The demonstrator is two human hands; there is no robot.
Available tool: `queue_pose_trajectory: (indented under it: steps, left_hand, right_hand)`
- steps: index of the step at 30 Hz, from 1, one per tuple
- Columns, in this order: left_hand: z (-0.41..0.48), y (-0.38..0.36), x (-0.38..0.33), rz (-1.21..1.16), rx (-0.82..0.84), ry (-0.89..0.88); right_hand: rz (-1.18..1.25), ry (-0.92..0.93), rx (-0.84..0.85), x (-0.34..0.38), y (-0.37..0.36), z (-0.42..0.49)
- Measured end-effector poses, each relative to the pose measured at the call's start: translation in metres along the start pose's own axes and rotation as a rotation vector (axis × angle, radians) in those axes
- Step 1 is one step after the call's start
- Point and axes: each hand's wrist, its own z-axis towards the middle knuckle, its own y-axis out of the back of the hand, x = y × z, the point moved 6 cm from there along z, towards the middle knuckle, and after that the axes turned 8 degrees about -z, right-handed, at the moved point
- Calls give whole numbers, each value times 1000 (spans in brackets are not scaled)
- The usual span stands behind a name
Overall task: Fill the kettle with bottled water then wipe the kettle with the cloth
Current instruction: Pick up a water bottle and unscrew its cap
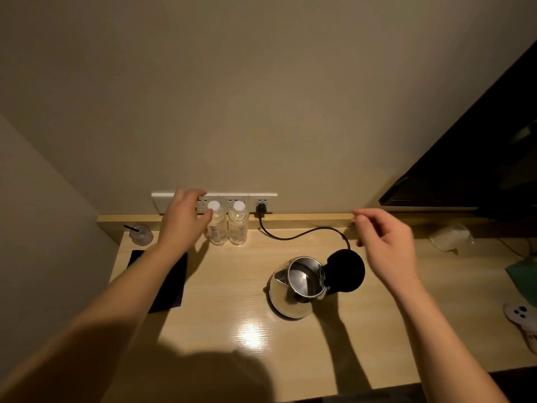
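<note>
A steel kettle stands on the wooden desk with its black lid flipped open to the right. Two clear water bottles with white caps stand by the back wall: the left bottle and the right bottle. My left hand is at the left bottle, fingers apart, thumb near its cap; whether it touches is unclear. My right hand hovers above and right of the kettle, fingers loosely curled, holding nothing. A dark cloth lies flat at the desk's left, partly under my left forearm.
A black cord runs from the wall socket strip to the kettle's base. A small glass with a black straw sits at the back left. A dark screen, crumpled plastic and a white controller are at the right.
</note>
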Motion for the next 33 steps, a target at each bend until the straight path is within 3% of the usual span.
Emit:
queue_pose_trajectory:
  steps: [5,7,13,20,29,33]
  left_hand:
    - [41,-18,10,258,375,-37]
    - [46,-28,11,278,449,-82]
    - [44,-35,11,338,418,-185]
    - [5,-3,-4,383,417,-287]
    - [-42,63,-53,335,554,-474]
    - [-51,70,-56,376,571,-536]
  right_hand:
    - [-219,226,352,67,-86,-15]
    - [-264,294,439,78,-121,-21]
    - [-268,272,587,76,-197,-30]
    - [-205,104,680,60,-256,-33]
    - [254,37,744,62,-297,-64]
    - [254,52,745,64,-300,-73]
